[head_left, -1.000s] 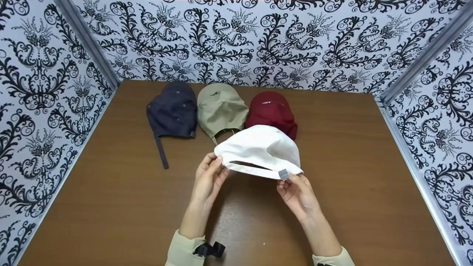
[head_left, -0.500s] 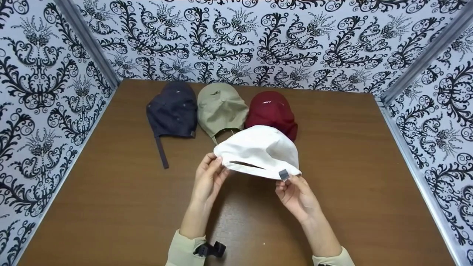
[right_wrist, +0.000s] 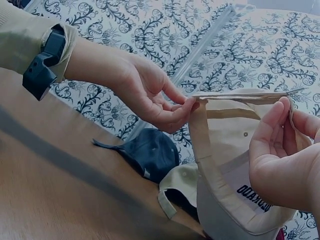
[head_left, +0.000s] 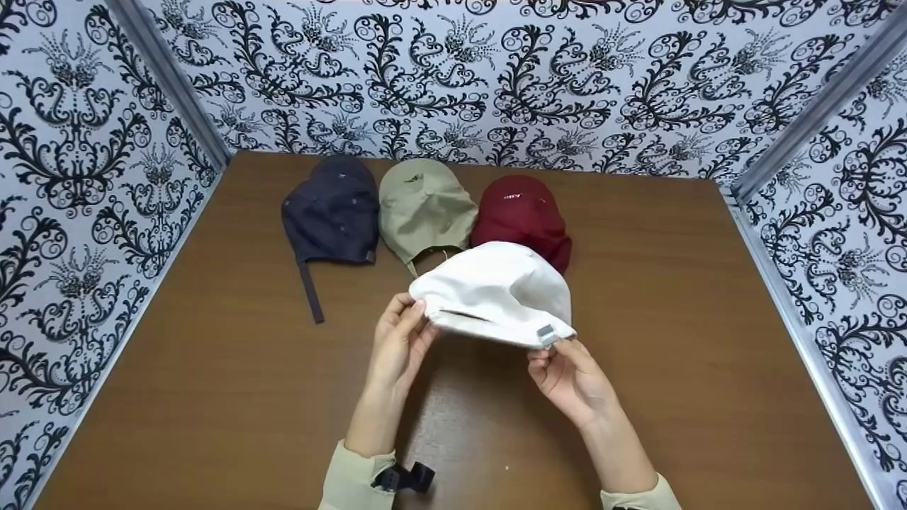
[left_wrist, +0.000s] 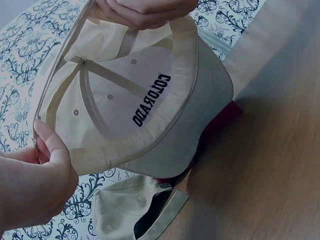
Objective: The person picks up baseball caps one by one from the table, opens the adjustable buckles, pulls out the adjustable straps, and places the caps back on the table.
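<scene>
A white cap (head_left: 496, 283) is held above the table with its back strap toward me. My left hand (head_left: 401, 343) pinches the left end of the rear opening between thumb and fingers. At the other end, beside a small grey metal buckle (head_left: 545, 333), my right hand (head_left: 577, 379) pinches the strap edge. In the left wrist view the inside of the white cap (left_wrist: 112, 100) shows, with dark "COLORADO" stitching seen from behind and the brim (left_wrist: 175, 135) pointing away. The right wrist view shows the strap (right_wrist: 240, 96) stretched between both hands.
Behind the white cap lie a navy cap (head_left: 333, 212) with its strap hanging loose, a khaki cap (head_left: 425, 202) and a dark red cap (head_left: 521, 212), side by side on the brown wooden table (head_left: 212, 397). Patterned panels (head_left: 453, 78) enclose the back and sides.
The white cap has tilted slightly, so the slot above its strap looks narrower and the buckle paler. The right end has shifted slightly left. Both hands keep their hold.
</scene>
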Demonstrator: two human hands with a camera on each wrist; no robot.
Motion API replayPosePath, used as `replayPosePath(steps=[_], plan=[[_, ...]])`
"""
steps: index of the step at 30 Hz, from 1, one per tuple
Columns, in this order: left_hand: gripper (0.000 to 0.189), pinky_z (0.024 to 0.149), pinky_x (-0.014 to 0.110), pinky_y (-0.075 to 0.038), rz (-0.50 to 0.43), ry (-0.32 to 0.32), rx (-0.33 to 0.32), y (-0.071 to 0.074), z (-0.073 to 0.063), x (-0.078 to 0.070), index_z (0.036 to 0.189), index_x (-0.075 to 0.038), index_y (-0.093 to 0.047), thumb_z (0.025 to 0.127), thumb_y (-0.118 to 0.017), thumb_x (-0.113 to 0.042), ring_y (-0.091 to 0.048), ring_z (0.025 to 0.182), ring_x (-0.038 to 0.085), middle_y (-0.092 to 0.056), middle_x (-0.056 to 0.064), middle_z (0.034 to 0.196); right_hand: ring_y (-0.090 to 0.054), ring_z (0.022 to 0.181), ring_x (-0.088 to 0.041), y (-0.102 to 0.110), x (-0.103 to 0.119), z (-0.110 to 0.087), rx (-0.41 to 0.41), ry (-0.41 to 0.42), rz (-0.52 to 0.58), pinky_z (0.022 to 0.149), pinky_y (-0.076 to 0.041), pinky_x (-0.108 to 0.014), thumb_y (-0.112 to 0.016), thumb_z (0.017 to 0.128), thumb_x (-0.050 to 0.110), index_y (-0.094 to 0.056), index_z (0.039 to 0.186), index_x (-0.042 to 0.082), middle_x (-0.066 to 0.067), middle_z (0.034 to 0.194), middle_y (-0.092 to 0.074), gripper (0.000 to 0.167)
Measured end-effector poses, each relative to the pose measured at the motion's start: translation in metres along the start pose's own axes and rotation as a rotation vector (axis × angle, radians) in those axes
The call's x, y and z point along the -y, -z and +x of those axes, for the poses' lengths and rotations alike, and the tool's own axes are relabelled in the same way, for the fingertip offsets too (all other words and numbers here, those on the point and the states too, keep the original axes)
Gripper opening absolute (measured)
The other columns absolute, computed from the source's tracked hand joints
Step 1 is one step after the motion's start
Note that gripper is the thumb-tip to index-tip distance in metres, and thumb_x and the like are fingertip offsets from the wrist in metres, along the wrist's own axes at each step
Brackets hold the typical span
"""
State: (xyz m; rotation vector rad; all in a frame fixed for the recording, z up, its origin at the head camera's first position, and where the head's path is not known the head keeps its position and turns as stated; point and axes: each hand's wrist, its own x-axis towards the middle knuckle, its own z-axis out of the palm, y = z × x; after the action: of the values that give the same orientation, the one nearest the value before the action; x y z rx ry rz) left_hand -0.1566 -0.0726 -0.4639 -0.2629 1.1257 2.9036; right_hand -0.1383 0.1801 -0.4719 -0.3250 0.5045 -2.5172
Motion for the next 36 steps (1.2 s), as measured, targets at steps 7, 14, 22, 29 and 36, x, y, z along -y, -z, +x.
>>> replayPosePath(steps=[7, 14, 22, 29, 36], plan=[[0.013, 0.074, 0.02, -0.051, -0.043, 0.01, 0.059, 0.006, 0.001, -0.001, 0.095, -0.009, -0.054, 0.1, -0.049, 0.002, -0.06, 0.083, 0.008, -0.059, -0.001, 0.093, -0.067, 0.091, -0.015, 0.002, 0.002, -0.002, 0.032, -0.027, -0.047, 0.085, -0.055, -0.022, -0.035, 0.105, -0.001, -0.066, 0.106, 0.003, -0.009, 0.101, -0.069, 0.031], [0.024, 0.087, 0.028, -0.053, -0.061, 0.106, 0.179, 0.005, -0.008, 0.0, 0.112, -0.013, -0.062, 0.106, -0.038, -0.009, -0.061, 0.095, 0.012, -0.064, 0.0, 0.104, -0.069, 0.085, -0.01, -0.002, 0.008, -0.006, -0.114, -0.076, -0.402, 0.082, -0.057, -0.02, -0.032, 0.103, -0.001, -0.061, 0.104, 0.009, 0.0, 0.093, -0.071, 0.03], [0.031, 0.097, 0.041, -0.054, -0.113, 0.137, 0.255, -0.001, -0.014, 0.005, 0.126, -0.013, -0.053, 0.107, -0.03, -0.007, -0.062, 0.11, 0.017, -0.062, 0.003, 0.118, -0.067, 0.071, -0.008, -0.018, 0.037, -0.013, 0.111, -0.284, -1.073, 0.066, -0.059, -0.026, -0.046, 0.102, 0.001, -0.065, 0.091, -0.002, -0.01, 0.078, -0.07, 0.023], [0.028, 0.088, 0.035, -0.058, -0.134, 0.168, 0.207, -0.006, -0.017, 0.006, 0.122, -0.012, -0.053, 0.108, -0.03, -0.008, -0.064, 0.1, 0.017, -0.062, 0.005, 0.11, -0.067, 0.069, -0.012, -0.052, 0.05, -0.006, 0.037, 0.118, -1.275, 0.061, -0.058, -0.028, -0.056, 0.095, -0.007, -0.065, 0.093, -0.009, -0.015, 0.079, -0.068, 0.009], [0.027, 0.088, 0.038, -0.058, -0.123, 0.198, 0.224, -0.007, -0.021, 0.011, 0.126, -0.009, -0.049, 0.107, -0.029, -0.007, -0.063, 0.102, 0.018, -0.061, 0.006, 0.111, -0.064, 0.094, -0.011, -0.054, 0.041, 0.023, -0.396, 0.51, -1.708, 0.079, -0.053, -0.014, -0.074, 0.089, 0.007, -0.072, 0.116, 0.007, -0.007, 0.11, -0.068, 0.027]])
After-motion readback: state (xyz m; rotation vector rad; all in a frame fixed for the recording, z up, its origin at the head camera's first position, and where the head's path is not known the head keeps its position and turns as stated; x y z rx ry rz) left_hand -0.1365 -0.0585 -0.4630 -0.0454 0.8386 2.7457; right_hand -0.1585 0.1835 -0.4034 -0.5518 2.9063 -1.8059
